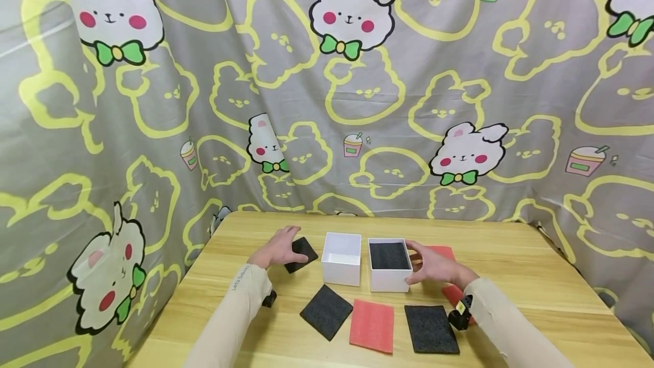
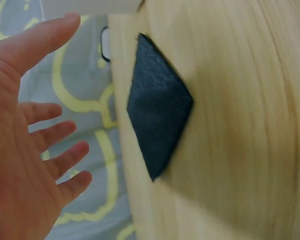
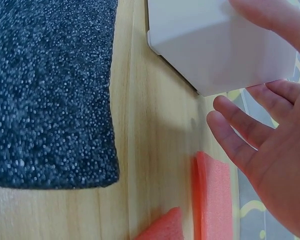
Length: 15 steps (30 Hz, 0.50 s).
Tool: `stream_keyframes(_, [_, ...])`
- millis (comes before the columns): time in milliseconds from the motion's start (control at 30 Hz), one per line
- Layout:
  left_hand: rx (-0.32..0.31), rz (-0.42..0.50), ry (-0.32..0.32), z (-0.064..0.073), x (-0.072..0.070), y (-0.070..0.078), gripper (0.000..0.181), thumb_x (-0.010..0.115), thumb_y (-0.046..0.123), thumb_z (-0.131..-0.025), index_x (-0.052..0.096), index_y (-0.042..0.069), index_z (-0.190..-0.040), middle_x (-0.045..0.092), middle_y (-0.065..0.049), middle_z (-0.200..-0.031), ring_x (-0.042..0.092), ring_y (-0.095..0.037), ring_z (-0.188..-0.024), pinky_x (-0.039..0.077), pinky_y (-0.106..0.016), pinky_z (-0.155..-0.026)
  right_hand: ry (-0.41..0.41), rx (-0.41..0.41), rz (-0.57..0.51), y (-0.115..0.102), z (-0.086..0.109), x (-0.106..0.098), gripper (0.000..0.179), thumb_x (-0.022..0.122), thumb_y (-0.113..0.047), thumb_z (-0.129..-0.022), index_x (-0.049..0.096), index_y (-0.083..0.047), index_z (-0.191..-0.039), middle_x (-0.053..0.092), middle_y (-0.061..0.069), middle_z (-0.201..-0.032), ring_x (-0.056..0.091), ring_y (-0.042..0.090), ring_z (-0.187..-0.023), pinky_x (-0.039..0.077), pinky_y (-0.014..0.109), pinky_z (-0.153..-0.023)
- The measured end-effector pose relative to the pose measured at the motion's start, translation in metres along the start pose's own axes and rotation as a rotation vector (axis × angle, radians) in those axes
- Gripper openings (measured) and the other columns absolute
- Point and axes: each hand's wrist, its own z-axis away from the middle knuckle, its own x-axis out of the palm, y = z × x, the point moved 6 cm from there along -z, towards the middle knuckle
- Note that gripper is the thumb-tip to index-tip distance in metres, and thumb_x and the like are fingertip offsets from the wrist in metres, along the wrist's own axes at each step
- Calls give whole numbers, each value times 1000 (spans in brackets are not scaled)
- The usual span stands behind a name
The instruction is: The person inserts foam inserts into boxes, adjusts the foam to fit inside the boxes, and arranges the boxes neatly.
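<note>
Over a black foam square (image 1: 301,255) at the back left, my left hand (image 1: 278,247) hovers with fingers spread and nothing held. In the left wrist view that square (image 2: 157,107) lies flat on the wood, apart from the fingers. My right hand (image 1: 434,266) holds the right-hand white box (image 1: 390,281) at its right side, thumb at the front corner and fingers toward the back. Another black foam piece (image 1: 389,255) sits inside this box, near its rim. A second white box (image 1: 341,273) stands just left of it, its visible inside walls bare.
Along the front of the table (image 1: 276,328) lie a black square (image 1: 327,312), a red foam square (image 1: 372,326) and a black one (image 1: 432,329). More red pieces (image 1: 443,252) lie by the right hand, partly hidden. A patterned curtain (image 1: 327,101) hangs behind the table.
</note>
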Motion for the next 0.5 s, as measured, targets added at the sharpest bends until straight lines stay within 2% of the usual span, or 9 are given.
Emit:
stream_keyframes(200, [-52, -8, -14, -3, 9, -13, 89, 74, 41, -78, 32, -1, -144, 31, -21, -147, 29, -44, -131, 30, -55, -102, -2, 0, 9, -1, 0, -1, 103, 81, -14, -74, 12, 7, -147, 31, 31, -141, 42, 46, -121, 42, 50, -93])
stream_keyframes(500, [-87, -18, -29, -7, 21, -26, 95, 77, 45, -75, 33, -3, -144, 26, -25, -148, 26, -46, -132, 29, -56, -102, -4, -1, -1, 0, -1, -1, 104, 82, -14, -73, 13, 6, -148, 31, 30, -142, 43, 45, -121, 43, 49, -93])
